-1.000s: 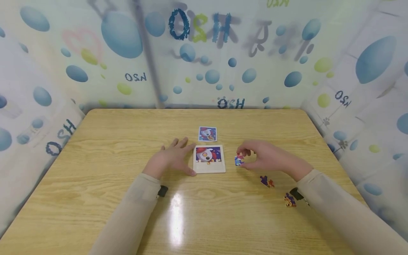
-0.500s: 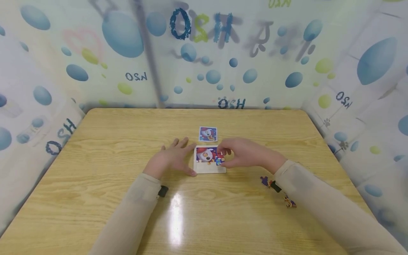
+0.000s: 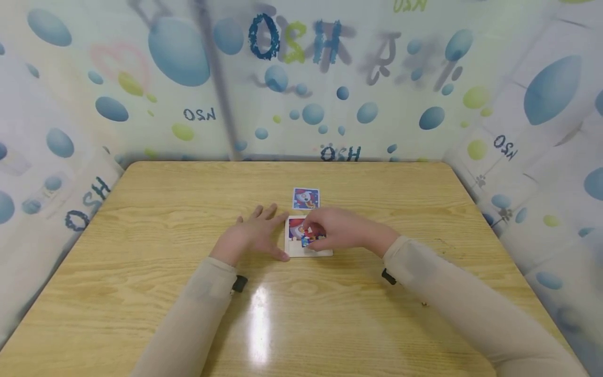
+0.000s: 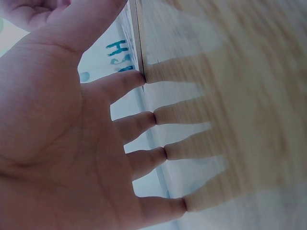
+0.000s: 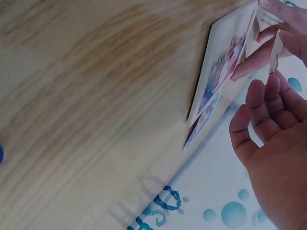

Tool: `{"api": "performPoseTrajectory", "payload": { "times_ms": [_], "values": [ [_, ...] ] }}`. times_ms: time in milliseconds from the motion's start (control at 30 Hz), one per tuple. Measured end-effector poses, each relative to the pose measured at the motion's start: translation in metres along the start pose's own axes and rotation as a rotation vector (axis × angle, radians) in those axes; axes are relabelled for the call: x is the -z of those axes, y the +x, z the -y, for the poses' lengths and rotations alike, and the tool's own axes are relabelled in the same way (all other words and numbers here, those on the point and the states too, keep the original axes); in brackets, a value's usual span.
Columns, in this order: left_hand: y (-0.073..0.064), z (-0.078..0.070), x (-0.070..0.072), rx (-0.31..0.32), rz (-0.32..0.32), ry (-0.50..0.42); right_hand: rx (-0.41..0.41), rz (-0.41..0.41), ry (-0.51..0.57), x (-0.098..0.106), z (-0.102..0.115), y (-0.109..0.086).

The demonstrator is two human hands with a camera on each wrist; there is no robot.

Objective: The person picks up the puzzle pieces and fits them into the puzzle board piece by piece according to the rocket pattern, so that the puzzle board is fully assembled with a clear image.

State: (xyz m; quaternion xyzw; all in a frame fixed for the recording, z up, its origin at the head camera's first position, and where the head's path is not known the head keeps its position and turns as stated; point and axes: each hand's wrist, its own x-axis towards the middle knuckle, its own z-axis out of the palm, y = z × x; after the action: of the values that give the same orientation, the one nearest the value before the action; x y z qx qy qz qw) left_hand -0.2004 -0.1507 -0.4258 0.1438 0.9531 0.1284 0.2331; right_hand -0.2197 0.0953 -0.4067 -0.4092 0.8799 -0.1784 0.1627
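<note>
Just above the puzzle board [image 3: 297, 250], my right hand [image 3: 343, 230] pinches a jigsaw puzzle piece [image 3: 306, 241] between thumb and fingers. In the right wrist view the piece [image 5: 276, 53] stands on edge, apart from the board [image 5: 229, 29]. The upper part of the board carries a coloured picture; a pale bare strip shows along its near side. My left hand [image 3: 252, 235] lies spread at the board's left edge, thumb and forefinger touching it. The left wrist view shows that hand [image 4: 72, 124] with straight fingertips on the table.
A small printed card [image 3: 306, 199] with a similar picture lies just beyond the board. Only a scrap of a loose puzzle piece [image 3: 424, 303] shows by my right sleeve [image 3: 452, 293]. The wooden table [image 3: 188, 188] ends at a patterned curtain [image 3: 282, 115].
My right hand has moved left, carrying the puzzle piece from beside the board to over it. The right sleeve now hides most of the loose pieces. My left hand has stayed put.
</note>
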Motion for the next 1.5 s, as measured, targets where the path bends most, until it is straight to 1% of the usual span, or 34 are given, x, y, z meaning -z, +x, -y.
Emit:
{"api": "performPoseTrajectory", "payload": {
  "times_ms": [100, 200, 500, 700, 933, 1300, 1500],
  "values": [
    [0.0, 0.001, 0.0, -0.004, -0.002, 0.001, 0.006, 0.015, 0.004, -0.005, 0.001, 0.006],
    [0.0, 0.001, 0.001, -0.009, -0.005, 0.002, 0.009, 0.021, -0.014, -0.011, 0.001, 0.012],
    [-0.002, 0.0, 0.002, -0.022, -0.005, -0.003, 0.042, 0.028, -0.044, -0.02, 0.006, 0.022],
    [-0.002, 0.0, 0.002, -0.026, 0.0, -0.003, 0.009, 0.064, -0.033, -0.022, 0.009, 0.026],
    [-0.002, 0.001, 0.002, -0.028, 0.002, 0.001, -0.014, 0.083, -0.034, -0.022, 0.011, 0.029],
    [-0.001, 0.001, 0.001, -0.033, -0.005, 0.006, -0.041, 0.073, -0.053, -0.025, 0.011, 0.031],
    [-0.004, 0.0, 0.002, -0.028, -0.007, 0.003, -0.044, 0.06, -0.075, -0.027, 0.011, 0.032]
  ]
}}
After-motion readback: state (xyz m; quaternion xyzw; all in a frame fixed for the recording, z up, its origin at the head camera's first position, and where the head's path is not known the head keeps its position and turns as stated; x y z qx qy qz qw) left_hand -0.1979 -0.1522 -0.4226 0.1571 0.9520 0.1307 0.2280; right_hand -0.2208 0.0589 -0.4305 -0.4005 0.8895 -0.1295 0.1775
